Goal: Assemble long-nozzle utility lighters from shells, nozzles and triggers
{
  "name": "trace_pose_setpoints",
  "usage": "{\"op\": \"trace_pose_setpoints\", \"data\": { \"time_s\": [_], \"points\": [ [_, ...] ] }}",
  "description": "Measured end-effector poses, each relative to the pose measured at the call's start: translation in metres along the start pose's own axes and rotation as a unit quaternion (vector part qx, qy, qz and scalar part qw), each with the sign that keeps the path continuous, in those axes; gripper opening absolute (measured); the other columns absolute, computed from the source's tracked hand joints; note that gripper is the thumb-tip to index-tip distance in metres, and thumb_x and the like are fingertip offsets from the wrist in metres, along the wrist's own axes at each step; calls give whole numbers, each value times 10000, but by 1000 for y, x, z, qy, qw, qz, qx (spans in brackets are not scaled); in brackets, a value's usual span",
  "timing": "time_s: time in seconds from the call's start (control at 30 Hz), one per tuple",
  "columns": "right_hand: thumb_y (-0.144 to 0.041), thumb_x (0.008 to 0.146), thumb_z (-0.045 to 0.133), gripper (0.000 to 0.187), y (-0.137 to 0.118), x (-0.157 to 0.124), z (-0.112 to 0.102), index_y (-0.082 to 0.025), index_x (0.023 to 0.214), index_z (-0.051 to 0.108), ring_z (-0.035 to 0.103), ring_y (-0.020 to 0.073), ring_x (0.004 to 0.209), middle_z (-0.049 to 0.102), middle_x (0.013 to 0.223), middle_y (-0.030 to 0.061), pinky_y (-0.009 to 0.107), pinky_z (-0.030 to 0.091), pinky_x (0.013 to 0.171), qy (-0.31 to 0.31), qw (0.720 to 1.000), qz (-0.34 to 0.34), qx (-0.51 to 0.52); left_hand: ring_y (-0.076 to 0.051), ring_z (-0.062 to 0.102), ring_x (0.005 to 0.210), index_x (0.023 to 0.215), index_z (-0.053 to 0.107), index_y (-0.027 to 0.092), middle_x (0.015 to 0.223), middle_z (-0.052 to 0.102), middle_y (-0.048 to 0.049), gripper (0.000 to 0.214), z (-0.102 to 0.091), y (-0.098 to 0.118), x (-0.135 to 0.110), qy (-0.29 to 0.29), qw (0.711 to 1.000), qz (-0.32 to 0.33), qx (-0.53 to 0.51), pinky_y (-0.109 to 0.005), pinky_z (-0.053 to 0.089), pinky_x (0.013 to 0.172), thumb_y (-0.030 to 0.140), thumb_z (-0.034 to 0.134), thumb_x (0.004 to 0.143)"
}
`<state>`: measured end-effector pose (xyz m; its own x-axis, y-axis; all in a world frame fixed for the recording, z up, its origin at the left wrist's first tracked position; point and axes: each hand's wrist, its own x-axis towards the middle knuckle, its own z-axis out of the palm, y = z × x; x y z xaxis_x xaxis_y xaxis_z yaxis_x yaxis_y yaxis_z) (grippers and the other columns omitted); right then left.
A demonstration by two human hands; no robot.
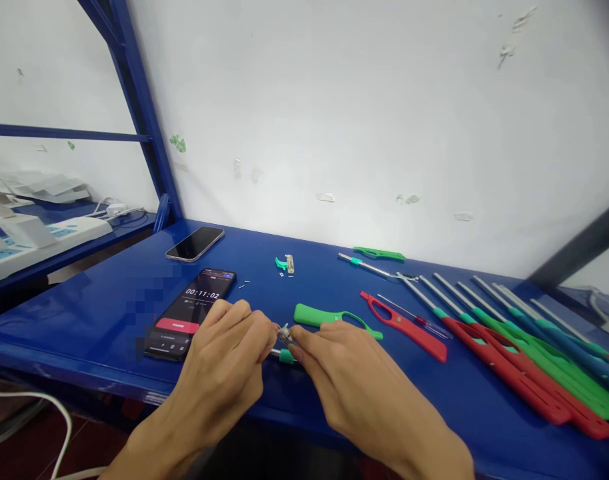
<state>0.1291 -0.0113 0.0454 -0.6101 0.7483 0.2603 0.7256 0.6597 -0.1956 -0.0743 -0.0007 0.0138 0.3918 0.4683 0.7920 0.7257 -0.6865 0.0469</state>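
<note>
A small clear and metallic part (285, 333) sits between my two hands at the table's front. My right hand (357, 380) pinches it between thumb and forefinger. My left hand (227, 357) is closed, its fingertips against the part's left side; what lies inside its fingers is hidden. Just below runs a thin metal tube with a green collar (286, 356), partly covered by both hands. Beyond my right hand lies a green lighter handle shell (314, 315), with a red handle shell (409, 330) to its right. A clear-handled screwdriver (424, 322) lies beside the red shell.
Assembled long-necked lighters (514, 373) in red, green and blue lie in a row at right. A phone showing a timer (194, 310) and a dark phone (197, 243) lie at left. Near the back are a green trigger (281, 265), a metal tube (369, 267) and a green shell (379, 253).
</note>
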Motion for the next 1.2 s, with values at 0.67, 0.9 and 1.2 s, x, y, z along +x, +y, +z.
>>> {"op": "trace_pose_setpoints", "data": {
  "time_s": [0.67,0.9,1.2],
  "points": [
    [-285,1149,411,433,22,-1,-26,-222,749,561,461,106,613,512,651,-73,267,353,631,-29,964,6,266,-125,776,738,947,735,319,844,810,111,23,-9,11,7,50,963,-218,-149,-211,594,710,333,751,956],
    [-303,1146,428,428,24,3,-26,-217,773,617,532,117,676,594,675,-55,264,377,699,-39,952,6,304,-111,789,648,931,828,377,749,825,125,131,-14,13,16,49,920,-302,-245,-116,599,621,289,835,835],
    [-332,1155,417,425,23,1,-26,-219,801,623,517,107,668,574,676,-70,261,371,697,-35,951,16,307,-91,740,634,812,786,333,751,796,128,144,-16,12,17,6,949,-235,-212,-123,563,607,284,737,938]
  ]
}}
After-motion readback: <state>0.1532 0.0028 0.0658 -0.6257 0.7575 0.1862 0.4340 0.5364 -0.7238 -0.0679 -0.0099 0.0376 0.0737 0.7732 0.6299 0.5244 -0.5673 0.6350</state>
